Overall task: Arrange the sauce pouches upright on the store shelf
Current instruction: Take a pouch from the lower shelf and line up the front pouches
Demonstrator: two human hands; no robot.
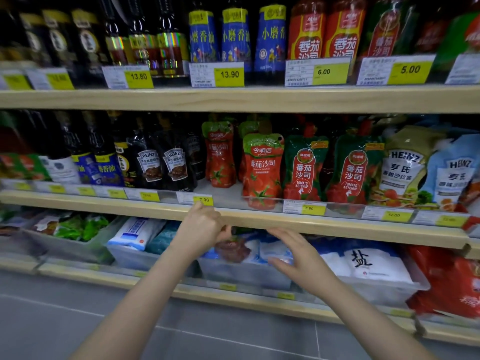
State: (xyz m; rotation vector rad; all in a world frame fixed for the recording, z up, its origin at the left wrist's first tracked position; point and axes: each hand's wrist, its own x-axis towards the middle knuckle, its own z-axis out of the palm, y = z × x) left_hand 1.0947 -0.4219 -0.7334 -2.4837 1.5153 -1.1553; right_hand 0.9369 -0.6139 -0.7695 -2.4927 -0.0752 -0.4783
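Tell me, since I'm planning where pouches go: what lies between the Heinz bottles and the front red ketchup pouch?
In the head view, bare shelf at the front; farther back, one red pouch stands between the Heinz bottles and the front red pouch.

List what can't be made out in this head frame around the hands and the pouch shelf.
- Left hand: fingers curl round a dark red item under the shelf lip; what it is stays unclear, blurred and partly covered.
- Rear tomato pouches: mostly hidden behind the front red pouch.
- Blue Heinz pouch: edge distortion blurs its lower print.
- Middle-shelf price tags: small print too small to read.
- Right hand: open; contact with the bags beneath can't be judged.
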